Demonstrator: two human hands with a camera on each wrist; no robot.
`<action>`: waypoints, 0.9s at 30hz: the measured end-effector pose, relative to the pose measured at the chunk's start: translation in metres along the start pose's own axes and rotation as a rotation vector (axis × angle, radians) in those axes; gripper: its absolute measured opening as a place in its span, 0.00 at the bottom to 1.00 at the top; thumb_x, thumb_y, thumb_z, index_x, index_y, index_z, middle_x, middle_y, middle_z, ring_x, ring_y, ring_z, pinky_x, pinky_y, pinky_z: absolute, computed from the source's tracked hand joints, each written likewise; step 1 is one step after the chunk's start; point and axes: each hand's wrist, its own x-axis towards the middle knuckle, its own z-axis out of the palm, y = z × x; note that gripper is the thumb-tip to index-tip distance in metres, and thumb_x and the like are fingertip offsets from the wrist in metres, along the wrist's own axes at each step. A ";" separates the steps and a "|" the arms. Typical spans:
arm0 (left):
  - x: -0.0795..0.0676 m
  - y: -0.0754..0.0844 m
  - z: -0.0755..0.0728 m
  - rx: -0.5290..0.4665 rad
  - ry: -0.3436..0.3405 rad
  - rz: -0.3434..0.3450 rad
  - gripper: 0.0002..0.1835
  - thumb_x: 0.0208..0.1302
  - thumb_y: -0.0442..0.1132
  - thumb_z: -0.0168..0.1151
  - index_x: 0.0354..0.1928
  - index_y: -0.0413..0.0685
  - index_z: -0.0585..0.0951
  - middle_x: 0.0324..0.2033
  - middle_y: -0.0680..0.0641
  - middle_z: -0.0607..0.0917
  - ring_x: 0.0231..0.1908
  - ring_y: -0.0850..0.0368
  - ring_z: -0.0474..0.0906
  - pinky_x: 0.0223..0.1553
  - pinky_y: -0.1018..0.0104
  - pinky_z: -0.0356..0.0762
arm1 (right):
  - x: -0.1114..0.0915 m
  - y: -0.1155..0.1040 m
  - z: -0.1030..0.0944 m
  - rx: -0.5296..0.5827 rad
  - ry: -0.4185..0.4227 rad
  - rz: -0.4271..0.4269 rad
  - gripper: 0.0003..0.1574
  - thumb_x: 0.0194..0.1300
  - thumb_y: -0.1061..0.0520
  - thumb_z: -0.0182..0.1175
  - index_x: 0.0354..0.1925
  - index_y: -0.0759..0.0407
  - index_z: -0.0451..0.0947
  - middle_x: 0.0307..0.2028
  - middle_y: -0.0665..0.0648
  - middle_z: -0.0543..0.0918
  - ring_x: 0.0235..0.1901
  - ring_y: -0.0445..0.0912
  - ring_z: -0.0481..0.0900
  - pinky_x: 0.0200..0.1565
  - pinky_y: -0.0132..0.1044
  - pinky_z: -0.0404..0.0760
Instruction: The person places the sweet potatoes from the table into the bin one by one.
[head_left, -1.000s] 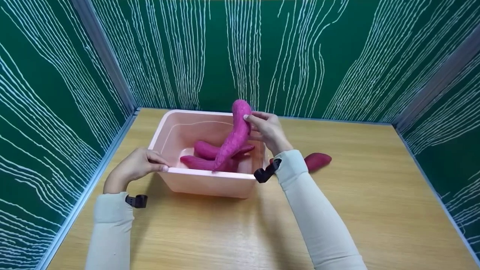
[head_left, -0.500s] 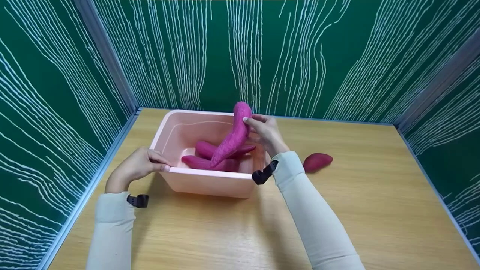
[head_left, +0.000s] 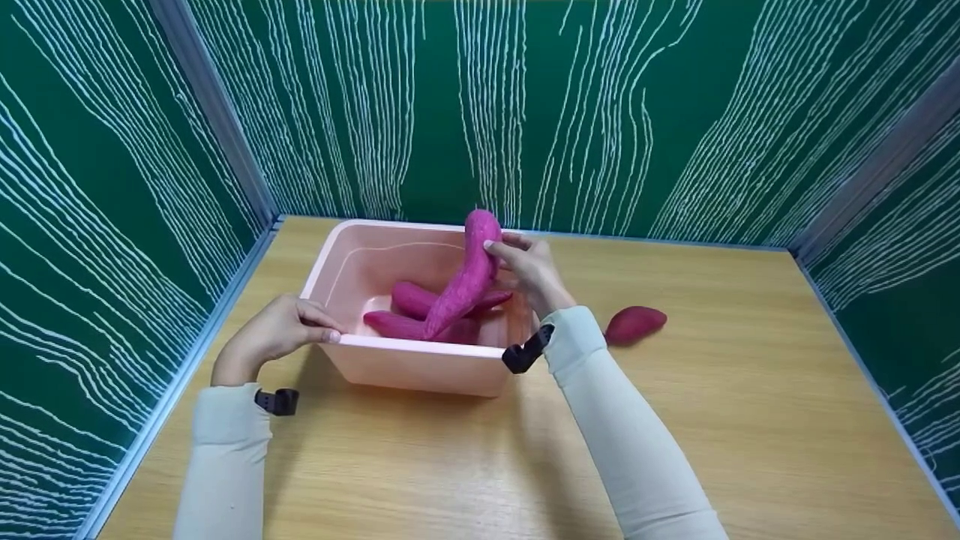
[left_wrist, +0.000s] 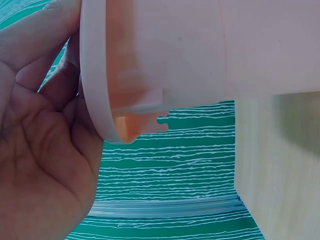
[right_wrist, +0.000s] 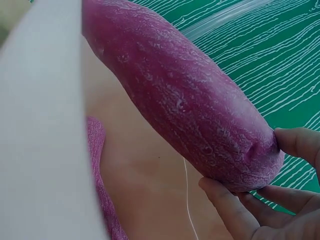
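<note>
over the pink tub (head_left: 420, 371), a sweet potato (head_left: 465, 285) slants tip-down, right hand (head_left: 531, 264) pinching its upper end, fingers parted just by its girth; left hand (head_left: 276, 331) pinches the rim (head_left: 420, 346). looks like a transfer, direction unclear; next move calls for firm grip, steady tub.

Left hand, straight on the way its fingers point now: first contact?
The pink bin's near rim, which the left hand is touching; then perhaps a sweet potato inside, though depth is unclear.
</note>
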 end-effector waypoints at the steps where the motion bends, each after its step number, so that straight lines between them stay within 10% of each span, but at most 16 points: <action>1: 0.000 0.000 0.000 0.000 -0.001 0.002 0.13 0.57 0.37 0.69 0.44 0.42 0.87 0.50 0.39 0.84 0.56 0.41 0.68 0.62 0.40 0.68 | 0.000 0.000 0.000 0.009 -0.001 0.001 0.27 0.64 0.55 0.63 0.61 0.55 0.72 0.56 0.60 0.74 0.53 0.54 0.76 0.49 0.41 0.83; 27: 0.000 -0.002 0.002 0.047 0.020 0.047 0.11 0.58 0.38 0.68 0.42 0.44 0.88 0.47 0.39 0.85 0.51 0.43 0.71 0.57 0.45 0.73 | -0.003 0.000 -0.002 0.038 -0.055 0.030 0.29 0.65 0.58 0.61 0.63 0.61 0.69 0.58 0.63 0.76 0.60 0.57 0.74 0.59 0.47 0.76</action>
